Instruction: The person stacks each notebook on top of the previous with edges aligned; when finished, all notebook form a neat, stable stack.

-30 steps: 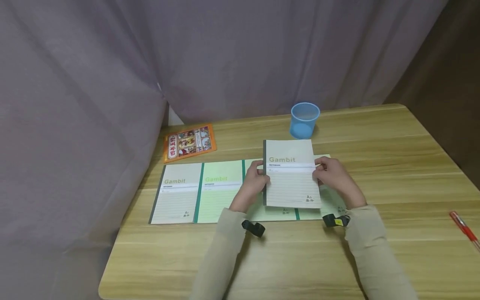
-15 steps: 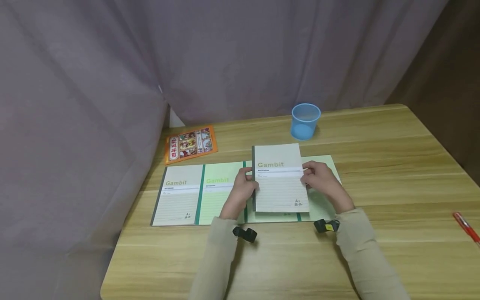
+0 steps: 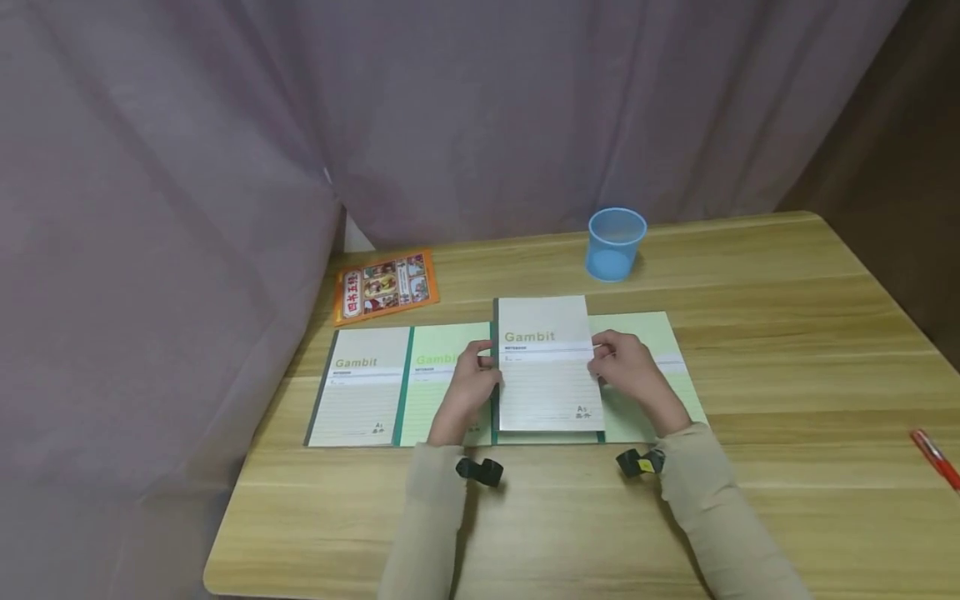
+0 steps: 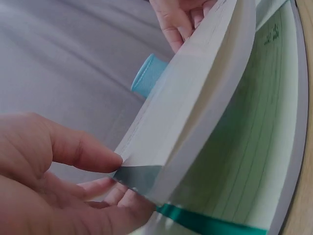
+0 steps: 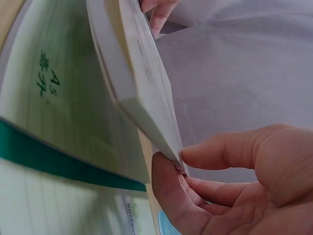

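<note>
A white Gambit notebook (image 3: 549,379) with a grey spine is held between both hands, over a row of notebooks on the table. My left hand (image 3: 467,388) pinches its spine edge, thumb on top and fingers beneath. On the opposite edge my right hand (image 3: 632,371) pinches it the same way. In the left wrist view a gap shows between this notebook and the green one below, which has a teal spine (image 4: 210,220). Mostly covered, that green notebook lies between a light green notebook (image 3: 446,408) on the left and another green notebook (image 3: 652,417) on the right.
Another white notebook (image 3: 360,408) ends the row at the left. Behind it lies an orange picture book (image 3: 386,287). A blue cup (image 3: 615,246) stands near the table's back edge. A red pen (image 3: 936,458) lies far right. Grey curtains (image 3: 480,125) hang behind the wooden table (image 3: 570,525).
Both hands have carried the white notebook leftward and lower, from across two green notebooks to over the third place in the row. More of the rightmost green notebook now shows.
</note>
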`<state>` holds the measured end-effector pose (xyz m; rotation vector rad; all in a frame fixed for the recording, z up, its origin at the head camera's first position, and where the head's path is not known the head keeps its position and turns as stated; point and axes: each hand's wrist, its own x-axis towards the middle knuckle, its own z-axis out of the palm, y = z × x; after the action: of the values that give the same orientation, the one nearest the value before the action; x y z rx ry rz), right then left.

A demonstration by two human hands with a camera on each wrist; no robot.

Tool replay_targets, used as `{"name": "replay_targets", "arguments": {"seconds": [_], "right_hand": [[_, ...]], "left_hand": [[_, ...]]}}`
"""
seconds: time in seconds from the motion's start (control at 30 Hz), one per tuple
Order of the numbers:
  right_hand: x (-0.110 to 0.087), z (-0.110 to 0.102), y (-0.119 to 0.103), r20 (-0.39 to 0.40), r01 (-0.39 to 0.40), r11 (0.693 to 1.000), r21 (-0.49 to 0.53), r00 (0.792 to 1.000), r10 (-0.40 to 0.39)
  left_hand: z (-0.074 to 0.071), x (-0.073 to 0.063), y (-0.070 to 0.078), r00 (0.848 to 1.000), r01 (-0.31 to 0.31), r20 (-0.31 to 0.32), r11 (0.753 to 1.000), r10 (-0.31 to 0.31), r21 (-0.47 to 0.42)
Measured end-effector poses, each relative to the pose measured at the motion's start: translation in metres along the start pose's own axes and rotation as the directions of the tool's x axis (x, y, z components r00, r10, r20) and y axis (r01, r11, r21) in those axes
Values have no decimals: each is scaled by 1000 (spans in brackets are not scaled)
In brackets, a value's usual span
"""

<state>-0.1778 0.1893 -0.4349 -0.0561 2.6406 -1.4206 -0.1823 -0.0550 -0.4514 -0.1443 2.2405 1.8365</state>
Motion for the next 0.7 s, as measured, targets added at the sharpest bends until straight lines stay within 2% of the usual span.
{"name": "replay_targets", "arguments": {"seconds": [0.23,0.4,0.6,0.7], "right_hand": [[5,7,1,12,5,999,-53,1000,-5],[5,12,3,23,-18,996,-86,1000,20],[7,16,8,32,-12,992,-126,999,17],[9,16,10,42,-11,991,-137,999,17]], "left_hand": [[-7,2,-6,1000,5,-5,996,-4,88],[-7,4,-12,999,-27,-11,986,30,163],[-5,4,-15,997,-57,-26,964,66,260],[-5,6,-14,995,-92,-16,939,103,330]]}}
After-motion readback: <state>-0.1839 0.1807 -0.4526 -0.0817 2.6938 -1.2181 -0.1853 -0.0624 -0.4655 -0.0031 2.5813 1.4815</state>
